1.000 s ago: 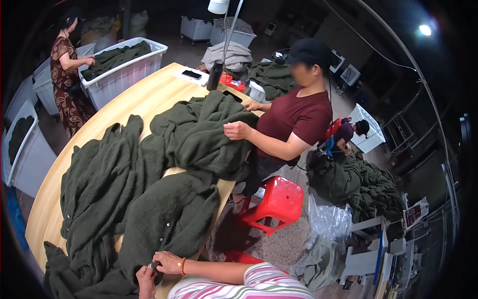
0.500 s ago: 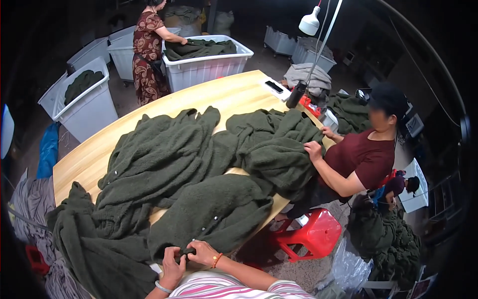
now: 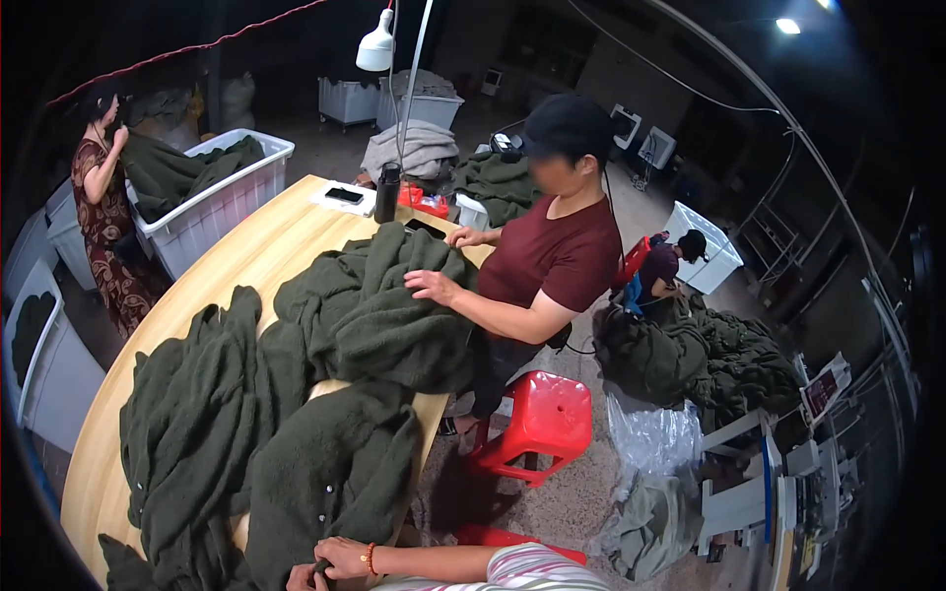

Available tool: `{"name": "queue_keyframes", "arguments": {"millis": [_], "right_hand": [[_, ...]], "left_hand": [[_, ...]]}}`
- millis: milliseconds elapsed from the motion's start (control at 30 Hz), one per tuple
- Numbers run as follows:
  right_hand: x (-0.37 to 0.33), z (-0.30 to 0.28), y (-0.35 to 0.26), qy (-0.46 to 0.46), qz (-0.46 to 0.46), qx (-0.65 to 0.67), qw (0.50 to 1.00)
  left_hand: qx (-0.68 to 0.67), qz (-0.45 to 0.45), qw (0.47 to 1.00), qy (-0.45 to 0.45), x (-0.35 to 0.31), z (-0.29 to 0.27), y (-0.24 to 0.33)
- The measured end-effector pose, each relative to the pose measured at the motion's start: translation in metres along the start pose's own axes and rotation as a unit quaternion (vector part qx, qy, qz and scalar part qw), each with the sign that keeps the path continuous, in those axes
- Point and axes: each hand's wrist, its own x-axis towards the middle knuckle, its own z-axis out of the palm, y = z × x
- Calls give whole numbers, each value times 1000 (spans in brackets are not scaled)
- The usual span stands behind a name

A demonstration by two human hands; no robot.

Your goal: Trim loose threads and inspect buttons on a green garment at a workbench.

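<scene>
A dark green knitted cardigan (image 3: 330, 458) with small shiny buttons lies along the near edge of the wooden table (image 3: 232, 236). At its lower end, my right hand (image 3: 342, 558) pinches a small fold of the knit. Right beside it my left hand (image 3: 306, 578) grips the same edge, partly cut off by the lower rim. More green knitwear (image 3: 192, 424) is heaped farther left on the tabletop. A co-worker's hands (image 3: 434, 288) rest at another green garment (image 3: 370, 305) across the table.
A red stool (image 3: 547, 419) stands right of the table. At the far end are a dark bottle (image 3: 387, 192) and a phone (image 3: 344, 195). A white tub (image 3: 217, 197) stands at the left, with a person beside it. Green garments (image 3: 700, 360) pile on the floor at right.
My view has swung to the right, so the table sits farther left. The person at the tub has lifted a green garment. My hands still hold the cardigan's edge.
</scene>
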Motion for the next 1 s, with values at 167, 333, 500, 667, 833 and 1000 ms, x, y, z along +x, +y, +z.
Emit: {"name": "queue_keyframes", "arguments": {"millis": [167,333,500,667,833,1000], "right_hand": [[-5,6,9,12,1,11,1000],[-1,2,20,7,34,65,997],[11,-4,10,13,51,94,994],[5,15,25,33,8,27,999],[-5,23,24,29,1,19,999],[-4,27,31,-3,-66,36,997]], "left_hand": [[-97,-114,988,-31,5,7,-9],[-157,-157,975,-6,6,12,-17],[-215,-214,950,71,-5,26,-56],[-203,-219,951,80,-14,28,-44],[-207,-234,946,83,-18,29,-40],[-126,-251,958,58,-38,35,-65]]}}
